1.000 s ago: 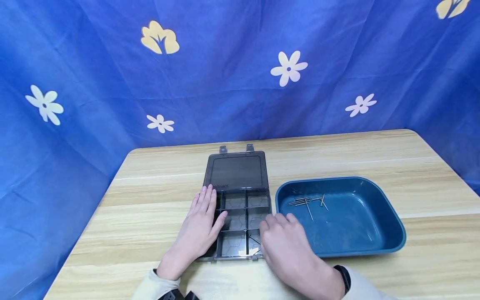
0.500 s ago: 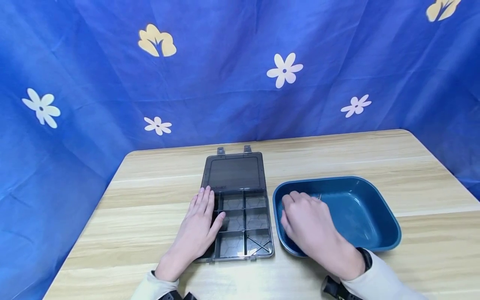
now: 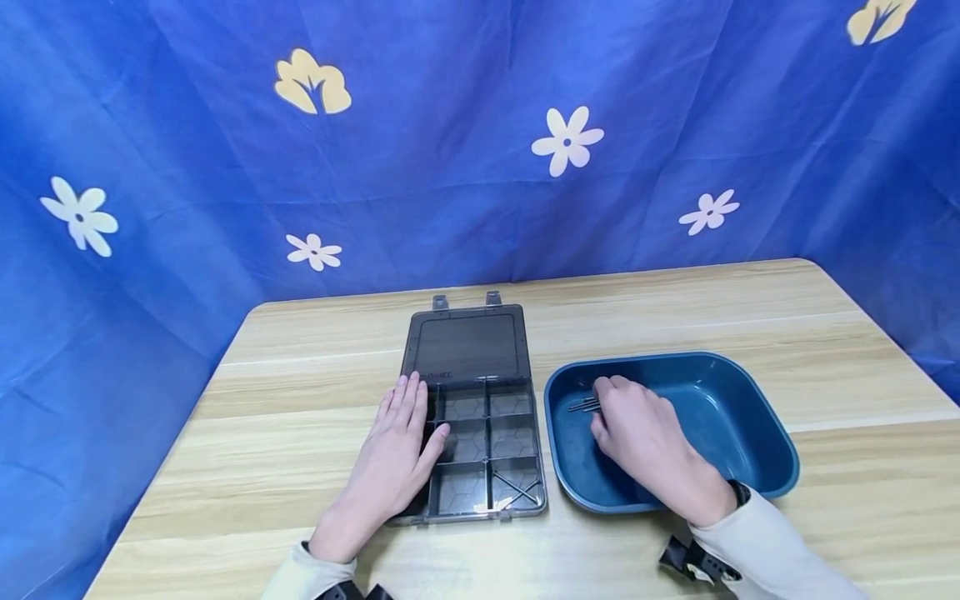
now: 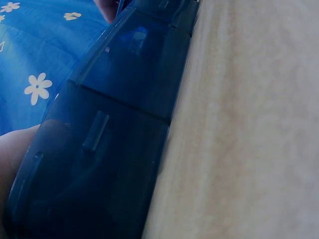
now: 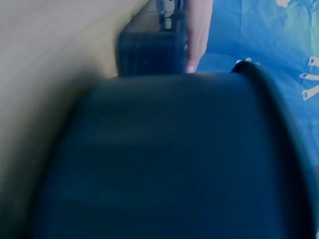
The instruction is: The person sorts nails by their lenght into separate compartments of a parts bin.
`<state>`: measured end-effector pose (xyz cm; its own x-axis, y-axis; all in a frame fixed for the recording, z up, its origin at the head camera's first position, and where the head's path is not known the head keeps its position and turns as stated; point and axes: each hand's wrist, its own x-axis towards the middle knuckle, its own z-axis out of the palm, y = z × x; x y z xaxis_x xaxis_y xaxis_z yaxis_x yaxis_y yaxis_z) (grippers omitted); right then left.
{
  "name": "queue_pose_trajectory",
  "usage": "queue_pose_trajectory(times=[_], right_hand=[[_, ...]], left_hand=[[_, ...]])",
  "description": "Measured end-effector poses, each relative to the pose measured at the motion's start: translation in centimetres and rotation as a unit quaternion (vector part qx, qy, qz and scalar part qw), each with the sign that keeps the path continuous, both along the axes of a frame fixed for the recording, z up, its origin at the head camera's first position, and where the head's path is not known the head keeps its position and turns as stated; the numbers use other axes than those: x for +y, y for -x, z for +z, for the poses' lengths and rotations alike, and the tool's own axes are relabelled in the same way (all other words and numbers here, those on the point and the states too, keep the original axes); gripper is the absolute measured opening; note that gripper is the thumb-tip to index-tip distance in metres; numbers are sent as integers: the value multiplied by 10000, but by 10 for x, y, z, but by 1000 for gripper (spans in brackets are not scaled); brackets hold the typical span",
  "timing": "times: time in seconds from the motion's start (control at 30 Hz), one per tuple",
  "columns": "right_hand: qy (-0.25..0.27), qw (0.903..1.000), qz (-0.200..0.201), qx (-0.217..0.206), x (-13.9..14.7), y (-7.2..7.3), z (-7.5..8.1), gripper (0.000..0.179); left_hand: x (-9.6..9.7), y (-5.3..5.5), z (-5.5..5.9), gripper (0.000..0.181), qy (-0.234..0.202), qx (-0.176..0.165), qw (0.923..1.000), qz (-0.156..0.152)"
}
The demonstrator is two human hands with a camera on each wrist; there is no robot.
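A smoky dark organizer box (image 3: 462,462) lies with its lid (image 3: 468,343) folded back. My left hand (image 3: 392,454) rests on the box's left column, fingers straight and thumb spread. Two thin metal nails (image 3: 516,486) lie crossed in the front right compartment. My right hand (image 3: 641,429) reaches down into the blue bin (image 3: 738,467), fingers bent over several thin nails (image 3: 583,405). Its fingertips are hidden, so a pinch on a nail cannot be made out. In the left wrist view the box's side wall (image 4: 114,129) fills the middle.
The bin's blue wall (image 5: 164,159) fills most of the right wrist view. Light wood table (image 3: 300,350) surrounds box and bin. A blue flowered curtain (image 3: 450,167) hangs behind the table's back edge.
My right hand has moved from the box's front right compartment into the bin, then slightly rightward within it, uncovering some nails. My left hand stays on the box.
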<state>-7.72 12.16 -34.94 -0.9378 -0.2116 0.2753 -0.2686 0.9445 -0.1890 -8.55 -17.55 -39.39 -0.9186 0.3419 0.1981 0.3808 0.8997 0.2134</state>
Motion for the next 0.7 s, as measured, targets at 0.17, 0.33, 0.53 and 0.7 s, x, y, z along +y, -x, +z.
queue_pose_trajectory(times=[0.17, 0.33, 0.53, 0.7], right_hand=[[-28, 9987, -77, -503, 5, 3, -6, 19], [-172, 9938, -138, -1091, 8, 5, -9, 29], [-315, 9927, -94, -1162, 10, 8, -18, 37], [-274, 9938, -110, -1069, 10, 10, -22, 29]], left_hand=[[0, 1, 0, 67, -2, 22, 10000, -27], [0, 1, 1, 67, -10, -74, 10000, -14], [1, 2, 3, 67, -30, -105, 9999, 37], [1, 2, 3, 67, -37, -131, 9999, 24]])
